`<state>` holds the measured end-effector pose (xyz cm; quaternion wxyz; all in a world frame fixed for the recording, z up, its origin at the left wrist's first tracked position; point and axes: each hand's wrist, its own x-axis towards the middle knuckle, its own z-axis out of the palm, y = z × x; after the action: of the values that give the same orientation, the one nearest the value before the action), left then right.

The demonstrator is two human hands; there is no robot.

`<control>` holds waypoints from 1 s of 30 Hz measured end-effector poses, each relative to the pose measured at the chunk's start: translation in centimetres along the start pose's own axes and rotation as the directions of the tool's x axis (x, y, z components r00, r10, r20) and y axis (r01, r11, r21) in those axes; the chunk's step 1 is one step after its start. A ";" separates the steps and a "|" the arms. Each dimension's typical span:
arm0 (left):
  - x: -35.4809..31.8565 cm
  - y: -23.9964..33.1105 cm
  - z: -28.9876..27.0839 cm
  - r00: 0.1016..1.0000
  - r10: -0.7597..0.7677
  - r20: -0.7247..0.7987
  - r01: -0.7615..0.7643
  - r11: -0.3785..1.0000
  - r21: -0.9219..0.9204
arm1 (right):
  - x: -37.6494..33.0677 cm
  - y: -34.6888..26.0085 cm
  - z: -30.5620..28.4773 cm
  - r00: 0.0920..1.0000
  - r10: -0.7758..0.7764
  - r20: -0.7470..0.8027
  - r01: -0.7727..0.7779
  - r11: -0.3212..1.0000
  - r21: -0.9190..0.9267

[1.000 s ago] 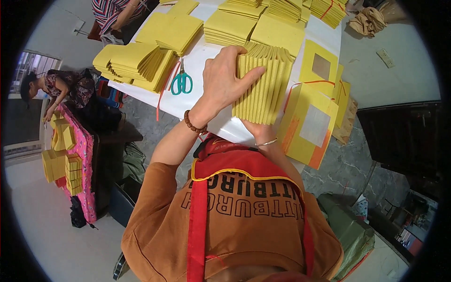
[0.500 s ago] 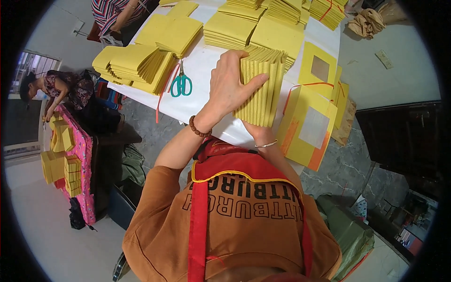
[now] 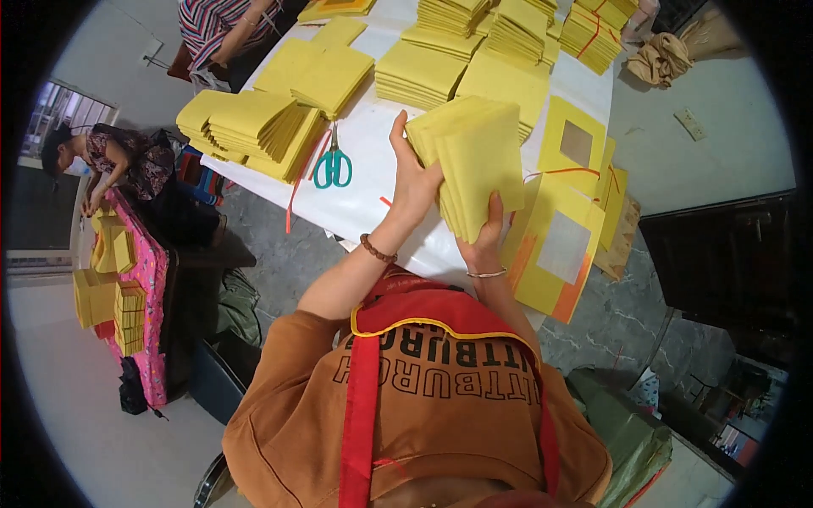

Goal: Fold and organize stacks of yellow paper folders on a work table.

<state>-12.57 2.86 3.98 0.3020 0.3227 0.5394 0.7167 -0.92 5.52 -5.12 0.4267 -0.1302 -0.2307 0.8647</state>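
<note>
A fanned bundle of yellow folded paper (image 3: 484,152) is held up between my two hands, over the near part of the white-covered table (image 3: 360,203). My left hand (image 3: 415,182) grips its left side, thumb in front and fingers behind. At its lower right edge, my right hand (image 3: 484,235) holds with the thumb on the front face; its other fingers are hidden. Scissors with teal handles (image 3: 333,168) lie on the table left of my left hand, beside red strips (image 3: 298,182). Right of my right hand rest yellow folders with pale windows (image 3: 566,245), tied with red string.
Stacks of yellow paper stand at the left (image 3: 254,127) and along the back (image 3: 423,72); a red-tied bundle (image 3: 593,35) sits at the far right. A person in stripes (image 3: 224,34) is at the far left corner. Another person (image 3: 127,165) bends over a pink-covered table (image 3: 152,339).
The bundle has turned from its folded edges toward a broad flat face and fanned apart. My left hand moved to its side, and my right thumb came round onto the front.
</note>
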 end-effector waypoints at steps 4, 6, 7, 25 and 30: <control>-0.6 2.6 0.7 0.925 0.363 0.110 -0.374 0.821 0.432 | -0.2 0.7 1.0 0.977 0.161 0.142 -0.196 0.939 0.283; -0.2 3.0 0.7 0.720 0.609 0.333 -0.665 0.466 0.583 | 0.1 0.8 2.1 0.975 0.178 0.136 -0.216 0.908 0.359; -0.4 3.2 0.6 0.717 0.611 0.335 -0.667 0.462 0.585 | 0.0 0.7 3.1 0.970 0.206 0.128 -0.242 0.867 0.436; 6.2 6.2 -3.8 0.972 0.150 0.183 -0.201 0.930 0.307 | 0.3 3.6 -3.3 0.943 0.292 0.157 -0.329 0.767 0.551; 18.8 4.1 -9.5 0.962 -0.142 0.232 0.167 0.981 -0.094 | -0.4 2.7 -2.5 0.950 0.311 -0.009 -0.277 0.859 0.430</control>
<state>-31.90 11.05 8.57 0.4337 0.3410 0.4840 0.6793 -1.45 4.51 -8.60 0.3162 -0.1018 0.0017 0.9432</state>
